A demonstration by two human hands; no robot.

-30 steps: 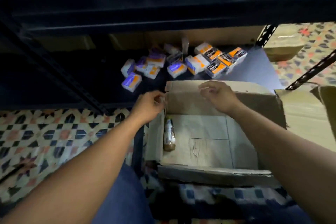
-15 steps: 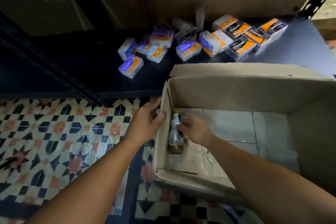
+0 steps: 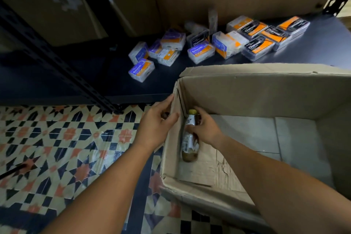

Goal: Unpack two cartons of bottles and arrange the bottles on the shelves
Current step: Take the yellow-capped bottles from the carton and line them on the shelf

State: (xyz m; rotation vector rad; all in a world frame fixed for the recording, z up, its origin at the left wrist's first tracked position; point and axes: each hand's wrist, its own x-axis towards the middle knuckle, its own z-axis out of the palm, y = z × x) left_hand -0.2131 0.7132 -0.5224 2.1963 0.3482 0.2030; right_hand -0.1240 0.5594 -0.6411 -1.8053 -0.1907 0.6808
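Observation:
An open cardboard carton sits on the tiled floor in front of a low black shelf. One bottle with brown liquid, a pale label and a yellow cap lies inside against the carton's left wall. My right hand reaches into the carton and its fingers curl round the bottle's upper part. My left hand holds the carton's left wall near the far corner, thumb inside and fingers outside.
Several small purple, orange and black packets lie scattered on the low shelf behind the carton. A black slotted shelf post slants down to the patterned floor tiles. Brown board backs the shelf.
My right hand has gone from the carton's far rim down into the carton and closed round the bottle. My left hand stays on the left wall. The view has dropped closer.

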